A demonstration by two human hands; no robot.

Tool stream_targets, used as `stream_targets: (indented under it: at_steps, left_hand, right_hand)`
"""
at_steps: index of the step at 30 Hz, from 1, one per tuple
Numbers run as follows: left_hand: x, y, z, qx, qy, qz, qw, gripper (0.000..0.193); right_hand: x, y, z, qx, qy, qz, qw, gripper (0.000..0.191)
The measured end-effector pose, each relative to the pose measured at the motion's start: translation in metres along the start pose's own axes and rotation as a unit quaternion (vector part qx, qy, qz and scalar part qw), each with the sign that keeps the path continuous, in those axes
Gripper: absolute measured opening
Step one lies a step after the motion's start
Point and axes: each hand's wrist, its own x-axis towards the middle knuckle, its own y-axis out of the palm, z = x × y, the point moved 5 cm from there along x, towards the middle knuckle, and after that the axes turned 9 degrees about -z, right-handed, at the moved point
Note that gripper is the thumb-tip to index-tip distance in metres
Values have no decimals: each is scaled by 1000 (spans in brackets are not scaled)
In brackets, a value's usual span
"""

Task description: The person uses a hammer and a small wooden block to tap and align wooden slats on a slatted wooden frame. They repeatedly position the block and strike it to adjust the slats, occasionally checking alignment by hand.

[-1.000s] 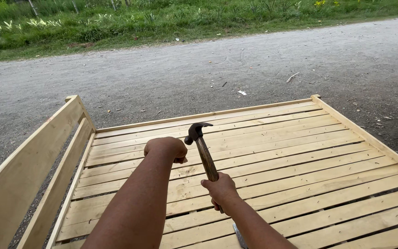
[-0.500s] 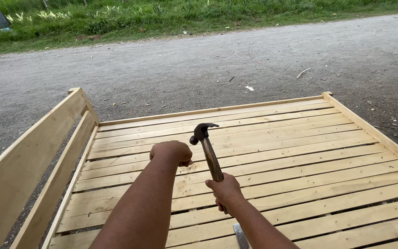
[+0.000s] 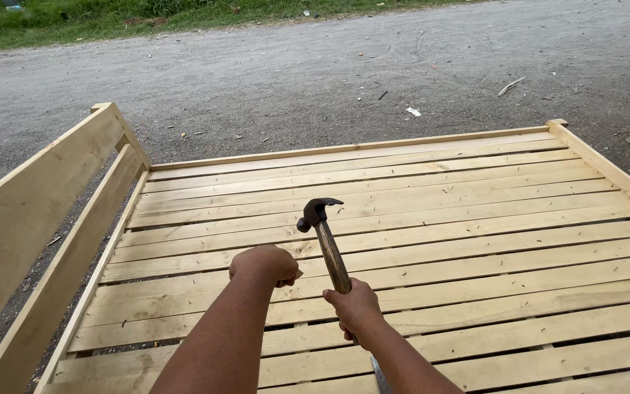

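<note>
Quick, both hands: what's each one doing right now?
Left hand: closed fist, resting on the slatted wooden platform; contents cannot be told.
Right hand: closed on the hammer.

You are working outdoors at a roadside carpentry site: a slatted timber platform (image 3: 402,219) with a plank side rail (image 3: 30,219) lies on a gravel road (image 3: 293,73), with a grass verge (image 3: 111,18) beyond it.
</note>
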Motion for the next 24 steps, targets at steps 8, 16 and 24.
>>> stream_targets:
  at_steps: [8,16,24]
  left_hand:
    - [44,72,33,-32,-40,31,998,14]
    - [75,133,43,-68,-39,25,997,22]
    - [90,139,55,-68,-43,16,997,23]
  right_hand:
    - [34,20,-46,-48,15,4,999,25]
    - [53,36,-104,-76,82,-14,994,24]
    - [74,56,-149,-38,89,-12,995,28]
